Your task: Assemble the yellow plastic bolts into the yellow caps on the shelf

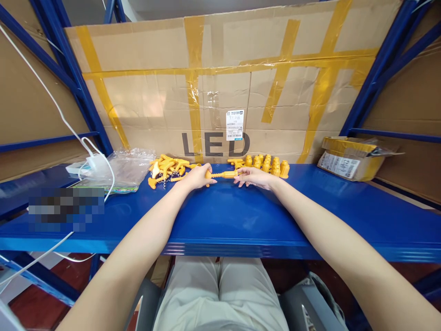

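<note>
My left hand (200, 177) is closed on the yellow handle of a corkscrew (216, 175), whose spiral shaft points right. Its tip meets a yellow cap (229, 174), which the fingers of my right hand (254, 178) pinch from the other end. Both hands are just above the blue tabletop. Left of my left hand lies a loose pile of yellow T-handled corkscrews (168, 166), some with thin metal spirals showing. Behind my right hand several yellow caps (275, 165) stand upright in rows, partly hidden by the hand. A few yellow pieces (236, 162) lie beside them.
The blue shelf table (241, 220) has a tall cardboard sheet (155, 101) behind it. A small open carton (349, 158) sits at the right. Clear plastic bags (129, 168), a white plug with cables (98, 164) and a blurred dark patch are at the left.
</note>
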Action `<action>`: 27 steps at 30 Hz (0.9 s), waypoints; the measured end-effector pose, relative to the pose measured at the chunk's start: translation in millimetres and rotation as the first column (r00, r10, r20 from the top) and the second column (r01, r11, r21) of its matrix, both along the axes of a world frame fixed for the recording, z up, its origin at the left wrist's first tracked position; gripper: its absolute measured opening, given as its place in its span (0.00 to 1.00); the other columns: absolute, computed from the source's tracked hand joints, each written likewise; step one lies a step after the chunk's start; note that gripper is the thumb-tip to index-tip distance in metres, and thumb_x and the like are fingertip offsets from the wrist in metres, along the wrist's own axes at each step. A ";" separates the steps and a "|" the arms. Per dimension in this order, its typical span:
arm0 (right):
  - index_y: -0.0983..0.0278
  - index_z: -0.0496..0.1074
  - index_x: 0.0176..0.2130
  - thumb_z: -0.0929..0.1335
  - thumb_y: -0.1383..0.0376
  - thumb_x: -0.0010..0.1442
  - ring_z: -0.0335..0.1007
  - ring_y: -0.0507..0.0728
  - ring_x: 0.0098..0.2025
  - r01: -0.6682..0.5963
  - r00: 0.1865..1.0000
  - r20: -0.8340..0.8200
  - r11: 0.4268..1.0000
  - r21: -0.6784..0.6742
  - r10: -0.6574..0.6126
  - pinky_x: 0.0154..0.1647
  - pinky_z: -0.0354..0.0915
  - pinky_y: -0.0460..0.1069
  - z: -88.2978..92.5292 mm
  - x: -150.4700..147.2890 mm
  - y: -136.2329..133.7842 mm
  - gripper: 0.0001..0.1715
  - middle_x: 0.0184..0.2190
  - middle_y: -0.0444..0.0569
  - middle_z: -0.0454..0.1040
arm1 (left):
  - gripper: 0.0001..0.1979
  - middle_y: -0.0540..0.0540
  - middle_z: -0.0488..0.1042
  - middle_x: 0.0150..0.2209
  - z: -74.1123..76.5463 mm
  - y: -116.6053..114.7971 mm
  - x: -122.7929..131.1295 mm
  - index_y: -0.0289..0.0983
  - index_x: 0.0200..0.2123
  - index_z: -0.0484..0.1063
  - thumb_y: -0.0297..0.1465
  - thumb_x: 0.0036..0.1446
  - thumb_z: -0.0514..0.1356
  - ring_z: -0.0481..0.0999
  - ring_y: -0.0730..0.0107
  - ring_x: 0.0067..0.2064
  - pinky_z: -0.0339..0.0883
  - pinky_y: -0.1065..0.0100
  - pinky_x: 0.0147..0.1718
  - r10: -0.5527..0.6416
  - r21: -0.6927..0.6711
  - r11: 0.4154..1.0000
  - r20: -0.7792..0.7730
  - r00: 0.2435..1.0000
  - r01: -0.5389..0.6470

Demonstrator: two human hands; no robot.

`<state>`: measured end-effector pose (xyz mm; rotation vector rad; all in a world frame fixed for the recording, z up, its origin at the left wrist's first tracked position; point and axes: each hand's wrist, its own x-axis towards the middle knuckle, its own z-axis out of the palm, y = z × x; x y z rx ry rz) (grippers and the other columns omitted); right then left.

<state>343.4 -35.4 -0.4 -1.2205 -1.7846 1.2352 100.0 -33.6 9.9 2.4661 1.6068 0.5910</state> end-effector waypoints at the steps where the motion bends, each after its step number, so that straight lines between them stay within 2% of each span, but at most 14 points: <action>1: 0.66 0.69 0.42 0.74 0.64 0.54 0.74 0.50 0.30 -0.001 1.000 0.001 1.000 0.000 0.001 0.22 0.59 0.41 -0.2 0.0 0.4 0.16 0.36 0.51 0.79 | 0.18 0.54 0.75 0.25 0.1 -0.1 0.1 0.42 0.34 0.60 0.42 0.47 0.64 0.73 0.66 0.30 0.58 0.69 0.30 0.002 0.002 1.000 -0.002 1.000 -0.002; 6: 0.65 0.70 0.39 0.72 0.65 0.56 0.74 0.49 0.29 -0.006 1.000 -0.008 1.000 -0.007 0.006 0.20 0.59 0.41 -1.3 -0.4 3.0 0.11 0.37 0.51 0.79 | 0.17 0.55 0.74 0.23 -0.5 0.0 0.5 0.42 0.34 0.60 0.40 0.47 0.64 0.73 0.67 0.28 0.59 0.69 0.30 -0.001 -0.003 1.000 0.014 1.000 0.002; 18: 0.65 0.69 0.35 0.72 0.68 0.56 0.73 0.48 0.28 0.006 0.995 -0.098 0.999 -0.041 -0.010 0.20 0.59 0.40 -2.9 -0.7 4.2 0.07 0.36 0.50 0.78 | 0.16 0.56 0.75 0.23 -1.7 2.5 -0.7 0.43 0.34 0.58 0.39 0.49 0.63 0.72 0.68 0.27 0.58 0.69 0.30 -0.017 -0.004 1.000 0.016 1.000 0.017; 22: 0.65 0.68 0.36 0.70 0.72 0.56 0.75 0.49 0.31 -0.020 0.962 -0.274 0.993 -0.119 -0.013 0.31 0.69 0.43 -4.0 -3.6 3.5 0.08 0.35 0.49 0.78 | 0.15 0.54 0.76 0.25 -3.5 4.3 -1.5 0.43 0.36 0.59 0.39 0.51 0.63 0.73 0.67 0.28 0.59 0.68 0.30 -0.015 0.010 1.000 0.014 1.000 0.015; 27: 0.63 0.68 0.39 0.70 0.72 0.55 0.76 0.52 0.34 0.028 0.888 -0.453 0.993 -0.114 -0.077 0.41 0.72 0.48 0.2 -11.4 2.2 0.11 0.33 0.47 0.78 | 0.15 0.51 0.78 0.31 -3.6 2.1 -2.0 0.42 0.43 0.62 0.37 0.54 0.61 0.75 0.65 0.34 0.63 0.67 0.33 0.004 0.052 0.999 0.009 1.000 -0.005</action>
